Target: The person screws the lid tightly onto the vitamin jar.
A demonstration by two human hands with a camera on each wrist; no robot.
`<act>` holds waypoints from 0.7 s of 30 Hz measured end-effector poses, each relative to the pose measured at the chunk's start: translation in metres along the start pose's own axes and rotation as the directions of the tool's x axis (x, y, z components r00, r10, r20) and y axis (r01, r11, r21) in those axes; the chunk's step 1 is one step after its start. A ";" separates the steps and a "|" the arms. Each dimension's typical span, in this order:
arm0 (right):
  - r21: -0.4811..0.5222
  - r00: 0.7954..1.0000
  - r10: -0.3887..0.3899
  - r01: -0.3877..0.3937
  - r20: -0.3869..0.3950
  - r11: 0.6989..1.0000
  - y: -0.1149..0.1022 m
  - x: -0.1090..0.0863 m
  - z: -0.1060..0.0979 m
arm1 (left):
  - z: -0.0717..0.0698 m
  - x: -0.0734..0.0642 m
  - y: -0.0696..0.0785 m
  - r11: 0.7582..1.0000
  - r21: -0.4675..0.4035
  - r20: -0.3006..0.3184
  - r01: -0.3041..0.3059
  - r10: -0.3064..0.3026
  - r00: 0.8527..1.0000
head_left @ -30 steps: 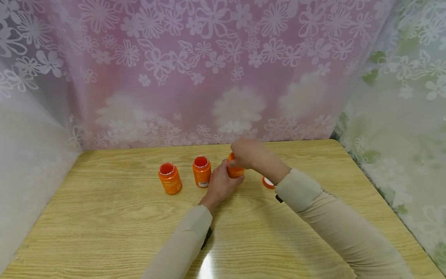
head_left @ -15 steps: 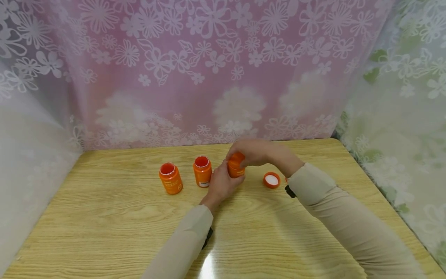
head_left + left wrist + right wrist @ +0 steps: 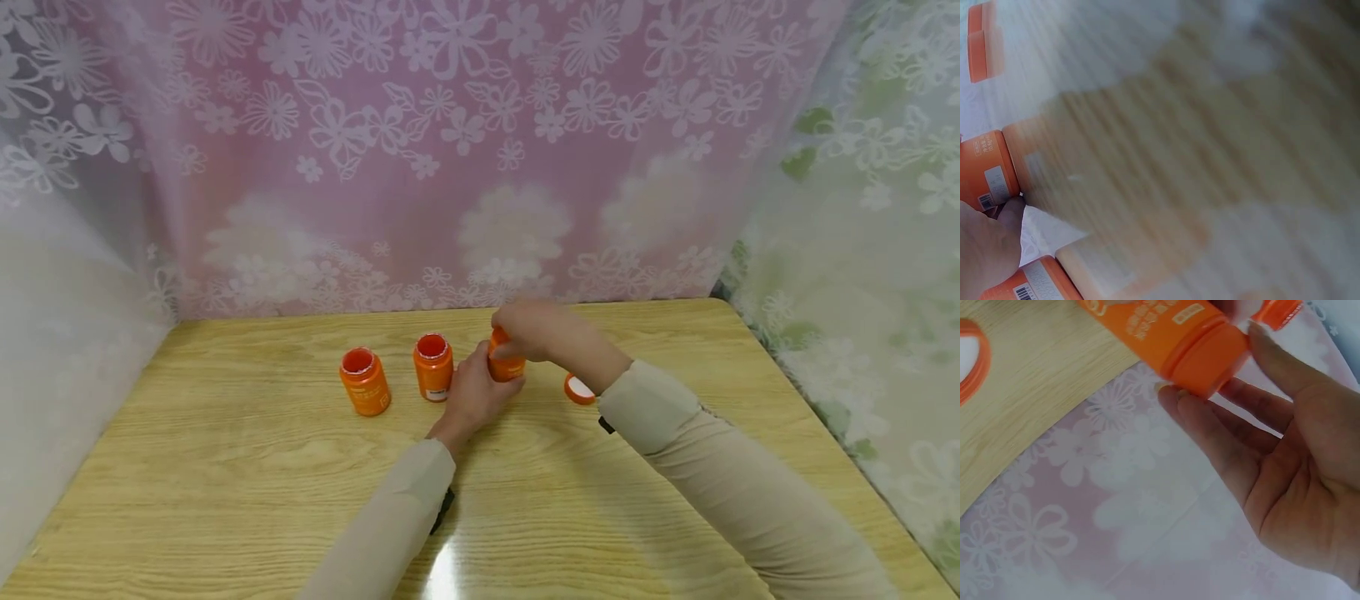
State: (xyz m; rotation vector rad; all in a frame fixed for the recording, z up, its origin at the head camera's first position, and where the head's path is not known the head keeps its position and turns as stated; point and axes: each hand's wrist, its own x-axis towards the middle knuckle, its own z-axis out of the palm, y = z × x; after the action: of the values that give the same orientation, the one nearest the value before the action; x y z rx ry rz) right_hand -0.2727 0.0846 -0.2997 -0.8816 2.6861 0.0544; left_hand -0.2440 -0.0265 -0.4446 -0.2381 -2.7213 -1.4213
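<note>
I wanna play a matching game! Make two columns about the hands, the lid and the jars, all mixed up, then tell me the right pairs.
1. left hand
2. right hand
3. loose lid
4. leftmost jar in the head view

A. lies on the table, white inside up
B. stands with its top open
C. holds the capped jar
D. grips that jar's cap

Pairs: 1-C, 2-D, 3-A, 4-B
</note>
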 end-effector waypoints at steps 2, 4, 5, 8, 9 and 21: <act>-0.009 1.000 0.008 -0.008 0.006 1.000 0.002 0.001 0.000 | -0.001 0.000 0.000 1.000 -0.005 -0.001 0.001 -0.001 1.000; 0.006 1.000 -0.016 0.016 0.003 1.000 0.007 0.001 -0.001 | -0.001 0.000 -0.001 1.000 -0.006 -0.003 0.000 0.000 1.000; 0.019 0.999 -0.041 0.041 0.002 0.999 0.010 0.000 -0.002 | -0.001 0.000 -0.001 1.000 -0.005 -0.001 0.003 -0.003 1.000; 0.080 0.987 -0.158 0.159 -0.014 0.984 0.018 -0.002 -0.003 | 0.000 0.001 -0.001 1.000 0.012 0.000 0.008 -0.008 1.000; 0.096 0.980 -0.199 0.199 -0.015 0.975 0.020 -0.003 -0.003 | 0.000 0.001 -0.001 1.000 0.018 0.002 0.009 -0.009 1.000; 0.050 0.992 -0.122 0.123 -0.025 0.991 0.011 -0.003 0.003 | 0.002 0.001 0.000 0.999 0.045 -0.010 0.003 -0.002 1.000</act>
State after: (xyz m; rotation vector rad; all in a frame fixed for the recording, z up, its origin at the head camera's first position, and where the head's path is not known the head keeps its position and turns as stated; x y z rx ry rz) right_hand -0.2756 0.0956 -0.3022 -1.0339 2.6343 -0.0524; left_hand -0.2452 -0.0249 -0.4454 -0.2244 -2.7431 -1.3556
